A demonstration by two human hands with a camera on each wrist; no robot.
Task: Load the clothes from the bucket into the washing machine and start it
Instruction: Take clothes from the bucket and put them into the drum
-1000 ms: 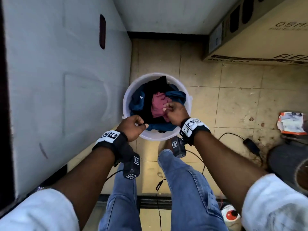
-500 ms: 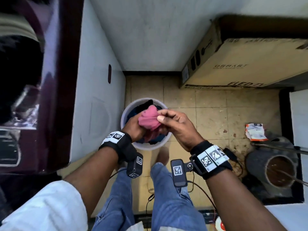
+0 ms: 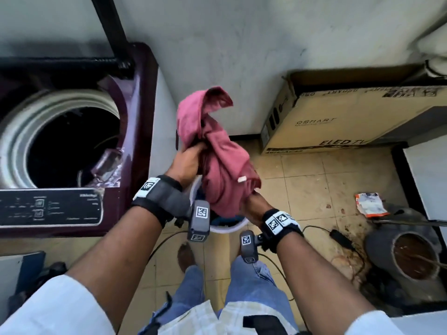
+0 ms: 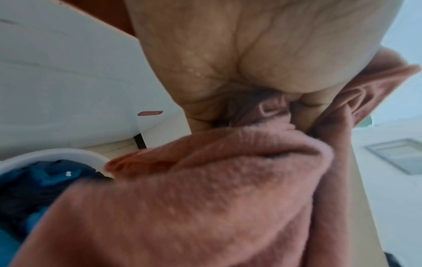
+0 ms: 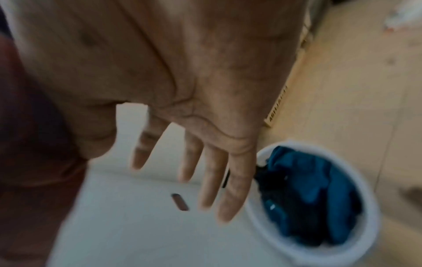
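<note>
Head view: pink cloth (image 3: 217,151) hangs bunched in the left hand (image 3: 186,163) above the bucket (image 3: 227,228), right of the washer (image 3: 60,141). Right hand (image 5: 182,90) is spread, holding nothing. Soft, light, floppy; gather trailing folds before dropping in.

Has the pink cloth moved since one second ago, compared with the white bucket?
Yes. The pink cloth lay inside the white bucket then; now the left hand holds it up above the bucket, beside the washing machine.
</note>
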